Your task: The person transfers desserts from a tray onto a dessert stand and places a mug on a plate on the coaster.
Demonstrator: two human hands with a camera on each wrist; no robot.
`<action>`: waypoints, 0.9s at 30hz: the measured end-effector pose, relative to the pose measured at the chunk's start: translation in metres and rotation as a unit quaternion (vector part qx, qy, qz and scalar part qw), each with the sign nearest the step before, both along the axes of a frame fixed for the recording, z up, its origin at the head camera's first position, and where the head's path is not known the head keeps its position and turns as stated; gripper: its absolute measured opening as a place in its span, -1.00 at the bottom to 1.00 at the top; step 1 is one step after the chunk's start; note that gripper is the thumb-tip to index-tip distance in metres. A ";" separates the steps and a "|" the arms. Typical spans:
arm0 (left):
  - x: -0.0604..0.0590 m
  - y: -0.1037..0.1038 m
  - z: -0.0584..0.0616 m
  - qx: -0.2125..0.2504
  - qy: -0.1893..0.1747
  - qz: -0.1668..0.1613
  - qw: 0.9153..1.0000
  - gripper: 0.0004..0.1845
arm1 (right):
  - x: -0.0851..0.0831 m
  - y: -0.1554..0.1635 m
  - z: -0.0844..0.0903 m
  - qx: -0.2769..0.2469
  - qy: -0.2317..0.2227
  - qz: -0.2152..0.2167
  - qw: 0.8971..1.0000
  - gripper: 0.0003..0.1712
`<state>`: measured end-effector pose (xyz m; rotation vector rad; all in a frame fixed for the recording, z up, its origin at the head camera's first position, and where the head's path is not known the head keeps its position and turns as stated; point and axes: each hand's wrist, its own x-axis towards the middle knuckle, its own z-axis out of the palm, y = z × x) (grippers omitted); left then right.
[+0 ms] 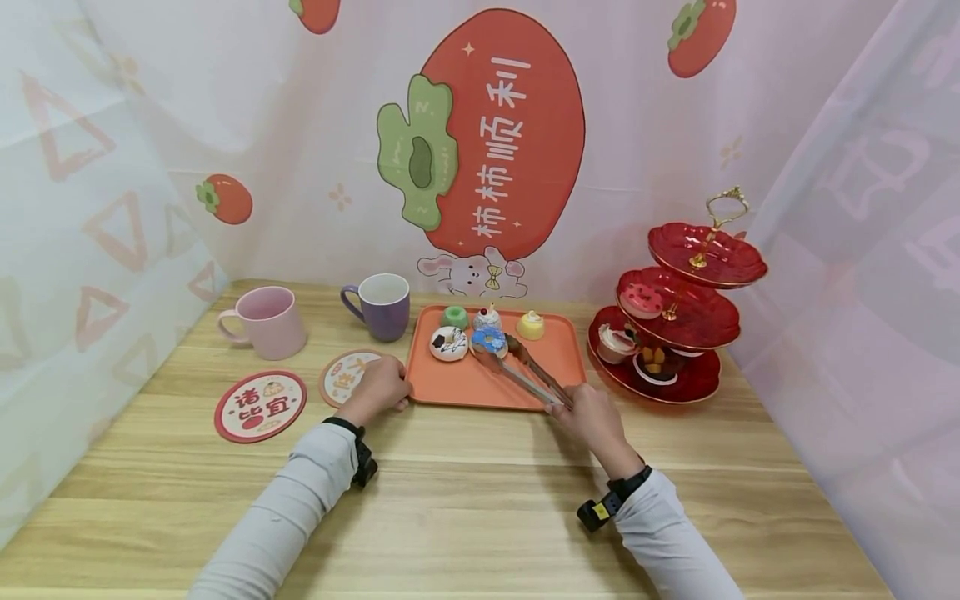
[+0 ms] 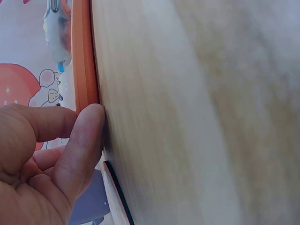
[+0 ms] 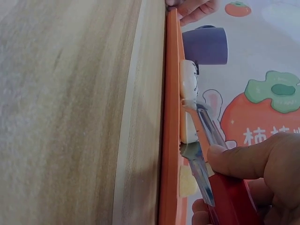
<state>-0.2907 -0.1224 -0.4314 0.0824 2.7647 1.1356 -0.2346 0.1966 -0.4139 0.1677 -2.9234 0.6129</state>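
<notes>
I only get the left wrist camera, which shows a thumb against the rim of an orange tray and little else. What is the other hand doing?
Observer: The right hand grips a pair of metal tongs with red handles.
Operator: Where are the tong tips?
Observer: At the blue-iced doughnut on the orange plastic tray; whether they already pinch it, I cannot tell.
Operator: Anything else on the tray?
Observer: A white doughnut with dark decoration, a small green cake, a white cupcake and a yellow cake.
Operator: And beside the tray?
Observer: On its right, a red three-tier stand with a gold handle, already bearing a few sweets.
</notes>
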 end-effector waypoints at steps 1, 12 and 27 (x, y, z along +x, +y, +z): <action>0.000 0.000 0.000 -0.001 -0.002 0.001 1.000 -0.71 | 0.000 0.000 0.000 -0.001 0.001 0.000 1.000 -0.82; 0.001 0.001 0.001 0.004 -0.015 0.006 1.000 -0.76 | 0.004 0.001 -0.001 -0.019 0.012 0.003 1.000 -0.82; 0.000 0.001 0.002 0.008 -0.024 0.009 1.000 -0.72 | 0.011 0.007 0.004 -0.039 0.009 0.006 0.999 -0.81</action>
